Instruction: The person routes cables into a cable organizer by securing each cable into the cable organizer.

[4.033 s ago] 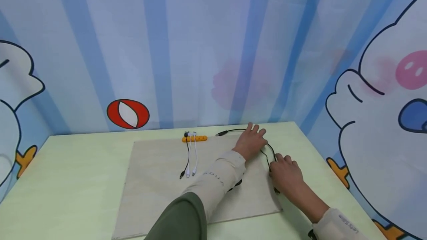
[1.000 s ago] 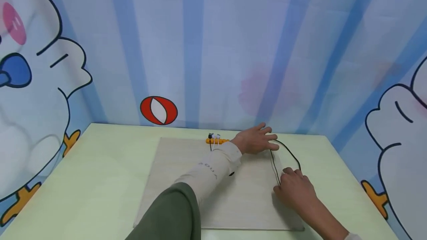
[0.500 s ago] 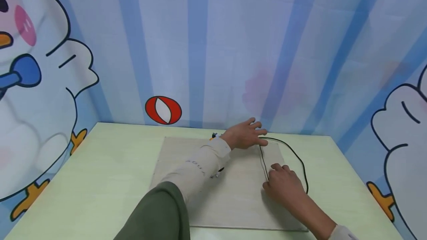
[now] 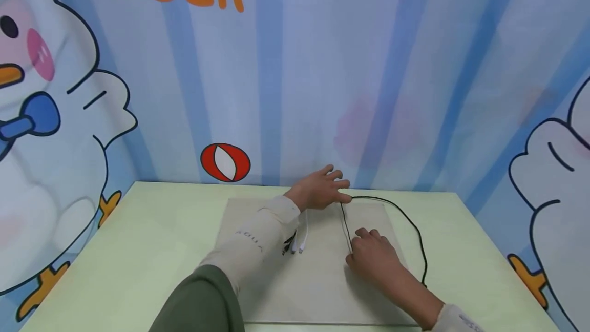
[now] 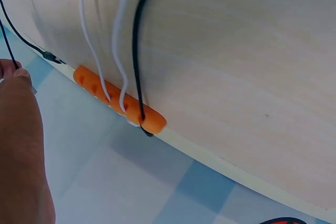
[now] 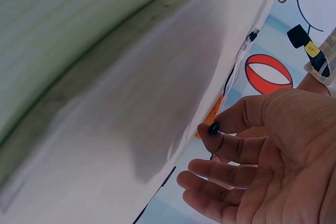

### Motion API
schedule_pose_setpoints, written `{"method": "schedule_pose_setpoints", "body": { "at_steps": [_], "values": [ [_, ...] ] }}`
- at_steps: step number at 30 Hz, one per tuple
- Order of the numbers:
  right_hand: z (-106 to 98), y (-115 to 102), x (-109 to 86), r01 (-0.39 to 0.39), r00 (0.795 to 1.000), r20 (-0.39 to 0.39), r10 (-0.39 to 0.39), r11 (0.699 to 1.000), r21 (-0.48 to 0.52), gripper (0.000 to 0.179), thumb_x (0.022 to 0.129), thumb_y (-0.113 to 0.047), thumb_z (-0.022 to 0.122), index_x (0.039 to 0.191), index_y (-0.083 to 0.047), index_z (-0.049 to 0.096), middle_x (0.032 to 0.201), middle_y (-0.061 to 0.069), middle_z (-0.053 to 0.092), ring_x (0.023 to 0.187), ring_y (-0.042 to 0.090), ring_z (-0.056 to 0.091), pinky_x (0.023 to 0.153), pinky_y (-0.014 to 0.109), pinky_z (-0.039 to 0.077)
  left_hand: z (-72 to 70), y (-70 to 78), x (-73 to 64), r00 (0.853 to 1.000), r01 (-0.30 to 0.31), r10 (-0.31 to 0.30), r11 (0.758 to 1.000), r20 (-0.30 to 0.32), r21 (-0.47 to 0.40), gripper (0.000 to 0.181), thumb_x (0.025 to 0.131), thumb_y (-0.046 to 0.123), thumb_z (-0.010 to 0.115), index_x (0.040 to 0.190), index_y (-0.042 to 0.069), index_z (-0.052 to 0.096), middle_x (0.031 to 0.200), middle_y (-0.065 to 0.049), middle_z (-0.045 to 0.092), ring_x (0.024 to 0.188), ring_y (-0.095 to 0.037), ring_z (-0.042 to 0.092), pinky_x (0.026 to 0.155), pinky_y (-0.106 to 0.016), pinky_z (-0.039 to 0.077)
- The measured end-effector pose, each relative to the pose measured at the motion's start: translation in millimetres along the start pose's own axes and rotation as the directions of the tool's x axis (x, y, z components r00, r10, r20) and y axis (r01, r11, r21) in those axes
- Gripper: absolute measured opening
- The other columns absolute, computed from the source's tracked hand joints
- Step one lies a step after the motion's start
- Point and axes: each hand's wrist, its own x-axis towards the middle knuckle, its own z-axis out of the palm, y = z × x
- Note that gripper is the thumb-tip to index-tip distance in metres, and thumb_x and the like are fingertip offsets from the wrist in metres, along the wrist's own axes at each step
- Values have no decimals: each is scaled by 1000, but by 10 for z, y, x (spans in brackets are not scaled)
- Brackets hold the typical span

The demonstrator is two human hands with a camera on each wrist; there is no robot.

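My left hand [image 4: 318,188] is at the back of the pale board [image 4: 299,291], pinching a thin black cable [image 4: 345,222] between thumb and finger. That cable runs down to my right hand [image 4: 375,257], where thumb and forefinger pinch its small black end [image 6: 213,129]; the other fingers are loosely bent. In the left wrist view, an orange cable holder [image 5: 84,77] at the board's back edge has two white cables [image 5: 116,40] and a black cord [image 5: 135,51] in its slots. My left arm hides the holder in the head view.
Another black cable [image 4: 417,229] arcs over the table right of the board; a black plug [image 5: 49,56] lies by the back edge, left of the holder in the left wrist view. White cable ends [image 4: 301,248] lie beside my left sleeve. A striped curtain [image 4: 295,76] stands behind the table.
Both hands have moved left over the board, the thin cable stretched between them. The arcing cable shows more fully, and the white cable ends show again beside my left sleeve. The head view has shifted.
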Motion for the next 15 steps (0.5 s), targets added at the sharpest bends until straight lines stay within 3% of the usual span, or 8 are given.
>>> {"method": "schedule_pose_setpoints", "body": {
  "at_steps": [4,9,15],
  "values": [
    [66,-98,10,21,1000,-4,-21,1000,1,13,94,-12,77,94,1,77,126,18,76,107,42,68,92,59,60,118,17,-118,1000,19,-19,1000,9,6,44,120,29,55,158,51,50,169,10,50,158,-21,48,137,-47,37],
    [71,-173,38,35,999,-15,-35,999,-6,12,94,-12,78,93,1,76,124,18,75,105,41,68,92,59,59,144,-31,-222,999,21,-21,1000,-31,-13,37,116,36,66,149,47,55,163,8,53,152,-22,51,135,-48,41],
    [24,-232,116,51,997,-49,-52,998,-28,14,96,-13,79,97,1,76,123,17,76,104,40,68,92,58,60,107,-157,-279,999,40,-40,998,-1,-54,29,118,37,62,146,44,59,162,7,54,152,-23,50,137,-51,38]
  ]
}}
